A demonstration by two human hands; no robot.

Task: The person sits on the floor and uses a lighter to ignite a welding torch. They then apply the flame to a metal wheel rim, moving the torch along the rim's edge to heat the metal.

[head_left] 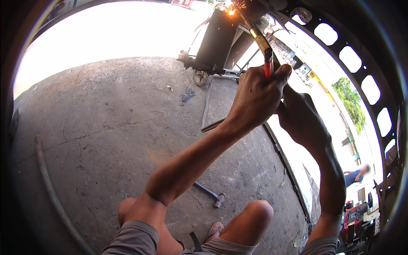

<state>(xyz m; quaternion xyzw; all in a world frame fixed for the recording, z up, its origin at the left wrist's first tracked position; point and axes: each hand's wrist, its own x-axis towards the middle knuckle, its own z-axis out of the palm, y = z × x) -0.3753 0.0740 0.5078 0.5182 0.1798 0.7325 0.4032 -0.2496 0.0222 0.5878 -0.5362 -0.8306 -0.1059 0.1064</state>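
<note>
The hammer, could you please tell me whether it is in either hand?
No, the hammer lies on the floor, while the left hand and right hand are up by the torch.

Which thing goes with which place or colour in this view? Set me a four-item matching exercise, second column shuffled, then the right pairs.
Things:
1. torch
2. hammer
3. pipe
4. tree

Places or colours:
A. on the floor, far left of the picture
B. green, on the right of the picture
C. in the left hand, sparks at its tip
D. on the floor, lower middle of the picture

Pairs: 1-C; 2-D; 3-A; 4-B
</note>
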